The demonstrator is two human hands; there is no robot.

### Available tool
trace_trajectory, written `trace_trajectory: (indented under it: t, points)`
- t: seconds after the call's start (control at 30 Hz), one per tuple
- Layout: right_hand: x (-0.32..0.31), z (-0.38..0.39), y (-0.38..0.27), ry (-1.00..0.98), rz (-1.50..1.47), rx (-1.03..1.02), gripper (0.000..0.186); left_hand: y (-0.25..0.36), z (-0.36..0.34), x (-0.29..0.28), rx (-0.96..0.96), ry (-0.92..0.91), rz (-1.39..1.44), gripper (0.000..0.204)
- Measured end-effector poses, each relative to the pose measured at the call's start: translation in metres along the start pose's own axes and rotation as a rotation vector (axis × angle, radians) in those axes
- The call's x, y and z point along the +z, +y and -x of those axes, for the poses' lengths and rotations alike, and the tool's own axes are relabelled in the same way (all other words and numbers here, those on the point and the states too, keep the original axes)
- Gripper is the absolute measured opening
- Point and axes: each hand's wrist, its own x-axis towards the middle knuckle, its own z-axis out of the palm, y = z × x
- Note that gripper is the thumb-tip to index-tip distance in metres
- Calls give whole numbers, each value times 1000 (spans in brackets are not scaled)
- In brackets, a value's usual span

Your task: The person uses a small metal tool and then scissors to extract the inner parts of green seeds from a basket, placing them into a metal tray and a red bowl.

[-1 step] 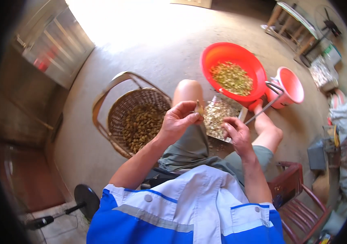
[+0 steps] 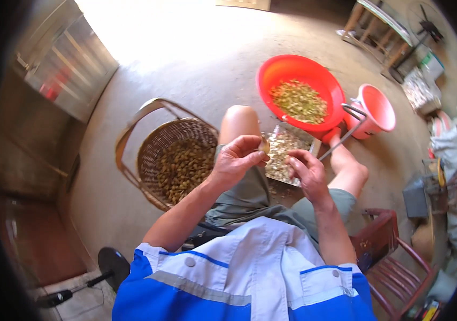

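Observation:
My left hand [image 2: 240, 159] is raised over my knee, thumb and fingertips closed on a small tan pod-like piece [image 2: 264, 145] whose exact kind I cannot make out. My right hand [image 2: 307, 170] is a short way to its right, thumb and fingers pinched together; whatever is between them is too small to tell. Below the hands, between my legs, lies a shallow metal tray [image 2: 314, 143] with pale scraps [image 2: 282, 155]. To the left stands a wicker basket [image 2: 148, 155] holding many brownish pieces [image 2: 185, 168] that resemble the held one.
A red basin [image 2: 271, 69] with yellow-green pieces [image 2: 300, 101] stands beyond the tray. Beside it are a pink-red bucket [image 2: 379, 107] and a bent metal rod [image 2: 346, 136]. A dark red chair [image 2: 381, 241] is near my right side; sacks [image 2: 450, 150] line the right wall.
The whole view has shifted slightly. My right hand is a little nearer to my left; the left keeps its hold on the tan piece.

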Motion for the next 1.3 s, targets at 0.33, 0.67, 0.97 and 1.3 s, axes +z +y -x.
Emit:
trace_trajectory:
  t: [0.33, 0.67, 0.97, 1.3]
  points:
    - [-44, -9, 23, 170, -284, 111, 15, -93, -46, 50, -164, -124, -33, 29]
    - [-54, -3, 40, 175, -484, 213, 13, -107, -43, 51, -193, -121, -92, 27]
    - [-74, -16, 40, 142, -511, 254, 15, -103, -59, 64, -247, -87, -160, 26]
    - [-98, -46, 62, 141, -522, 267, 11, -120, -86, 66, -360, 70, -127, 26]
